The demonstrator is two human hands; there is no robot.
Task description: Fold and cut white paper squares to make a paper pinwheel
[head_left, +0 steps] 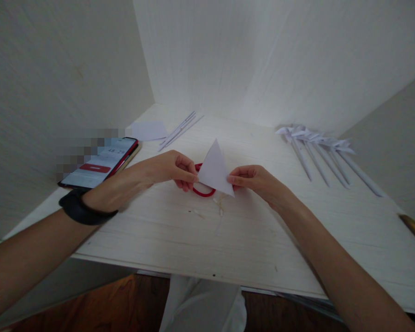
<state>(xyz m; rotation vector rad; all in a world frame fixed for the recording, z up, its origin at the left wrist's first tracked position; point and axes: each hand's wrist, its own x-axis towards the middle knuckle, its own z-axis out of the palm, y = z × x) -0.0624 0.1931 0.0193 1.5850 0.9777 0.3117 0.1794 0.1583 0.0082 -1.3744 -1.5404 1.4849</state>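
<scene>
A white paper folded into a triangle (pixel 215 169) is held a little above the white table (pixel 249 230), between both hands. My left hand (pixel 171 169) pinches its left corner with closed fingers. My right hand (pixel 254 180) pinches its lower right corner, fingers also closed. Behind and under the paper lie red-handled scissors (pixel 202 190), partly hidden; only the red loops show. The left wrist wears a black band (pixel 81 210).
A phone (pixel 100 162) with a lit screen lies at the left. A loose paper sheet (pixel 148 130) and thin rolled paper sticks (pixel 180 130) lie at the back. Several paper pinwheels on sticks (pixel 318 150) lie at the right. Walls close in behind and left.
</scene>
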